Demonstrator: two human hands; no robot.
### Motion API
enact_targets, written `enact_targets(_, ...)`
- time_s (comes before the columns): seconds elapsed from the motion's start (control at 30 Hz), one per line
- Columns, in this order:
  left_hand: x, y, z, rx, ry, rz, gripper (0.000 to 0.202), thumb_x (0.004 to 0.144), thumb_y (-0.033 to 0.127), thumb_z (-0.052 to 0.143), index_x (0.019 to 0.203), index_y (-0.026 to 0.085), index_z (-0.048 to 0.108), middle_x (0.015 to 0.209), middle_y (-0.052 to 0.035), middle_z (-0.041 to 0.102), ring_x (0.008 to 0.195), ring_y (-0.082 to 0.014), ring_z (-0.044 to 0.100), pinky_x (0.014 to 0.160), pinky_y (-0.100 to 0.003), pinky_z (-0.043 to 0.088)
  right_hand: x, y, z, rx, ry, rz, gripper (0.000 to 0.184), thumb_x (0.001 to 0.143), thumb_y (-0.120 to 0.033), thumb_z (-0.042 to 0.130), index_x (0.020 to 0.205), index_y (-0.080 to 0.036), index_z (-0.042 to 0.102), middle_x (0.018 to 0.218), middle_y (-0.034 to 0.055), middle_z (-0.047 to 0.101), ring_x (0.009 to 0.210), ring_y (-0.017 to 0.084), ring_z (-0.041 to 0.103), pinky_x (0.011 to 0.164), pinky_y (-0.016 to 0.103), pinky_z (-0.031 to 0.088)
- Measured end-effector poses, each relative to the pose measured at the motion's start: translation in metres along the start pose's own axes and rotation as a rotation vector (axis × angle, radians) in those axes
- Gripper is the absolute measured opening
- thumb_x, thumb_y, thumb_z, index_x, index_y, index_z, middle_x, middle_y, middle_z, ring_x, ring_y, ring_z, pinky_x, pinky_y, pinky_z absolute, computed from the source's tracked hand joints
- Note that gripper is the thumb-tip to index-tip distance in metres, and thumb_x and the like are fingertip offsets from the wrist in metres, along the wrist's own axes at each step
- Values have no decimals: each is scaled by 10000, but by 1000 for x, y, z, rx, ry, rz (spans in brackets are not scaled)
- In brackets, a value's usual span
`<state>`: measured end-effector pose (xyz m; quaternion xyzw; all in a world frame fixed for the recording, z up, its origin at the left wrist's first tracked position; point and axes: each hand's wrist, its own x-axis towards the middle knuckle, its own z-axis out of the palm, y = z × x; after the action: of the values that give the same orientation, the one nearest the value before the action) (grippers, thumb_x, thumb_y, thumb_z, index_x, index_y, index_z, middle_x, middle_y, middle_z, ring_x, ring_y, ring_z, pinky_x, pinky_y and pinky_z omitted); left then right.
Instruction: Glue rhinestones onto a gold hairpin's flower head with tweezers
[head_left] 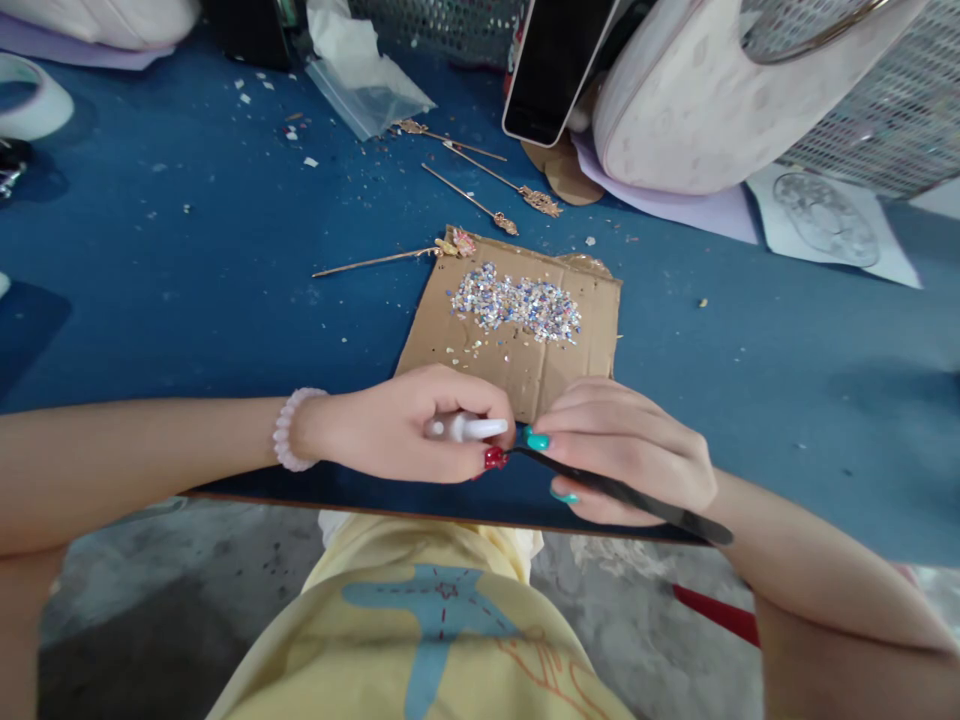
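At the near edge of the blue table, the two hands meet just in front of a piece of cardboard. The left hand is closed around a small white bottle; the fingers curl over it and the nozzle points to the right, toward the other hand. A bead bracelet sits on the left wrist. The right hand is also closed, pinching black tweezers between thumb and fingers. The long end of the tweezers runs out to the right past the wrist, and the tip lies just beside the left thumb. I cannot tell if the tip holds anything.

On the cardboard, a little behind the hands, lies a heap of small glittering chips. Farther back on the table are several golden hairpins, apart from each other, and a clear plastic bag. A dark phone leans against a pale bag at the far edge.
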<state>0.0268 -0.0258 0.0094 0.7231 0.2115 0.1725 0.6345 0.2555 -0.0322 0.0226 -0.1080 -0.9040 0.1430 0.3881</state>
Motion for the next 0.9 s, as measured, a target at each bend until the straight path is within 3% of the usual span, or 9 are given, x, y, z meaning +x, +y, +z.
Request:
enact_targets(0.27, 0, 2, 2, -47, -21, -72, 89, 827, 178, 565, 750, 160, 524, 643, 36, 524, 576, -69, 481, 504, -157, 352, 0, -1, 1, 9, -24, -4, 91, 918, -219, 561, 936, -136, 593, 797, 117, 730, 754, 188, 704, 632, 316, 586)
enact_targets(0.57, 1, 1, 3, -120, -31, -84, 109, 772, 84, 539, 718, 166, 491, 608, 61, 472, 527, -48, 422, 468, -141, 315, 2, -1, 3, -12, -29, -28, 115, 921, -197, 554, 885, -102, 609, 783, 138, 729, 728, 187, 691, 612, 316, 574)
enact_targets(0.9, 2, 0, 3, -77, -26, -85, 90, 787, 111, 532, 724, 166, 499, 611, 53, 494, 540, -53, 443, 483, -147, 319, 1, 0, 2, 11, -65, -17, 126, 934, -206, 534, 892, -112, 605, 796, 140, 729, 750, 188, 690, 624, 318, 579)
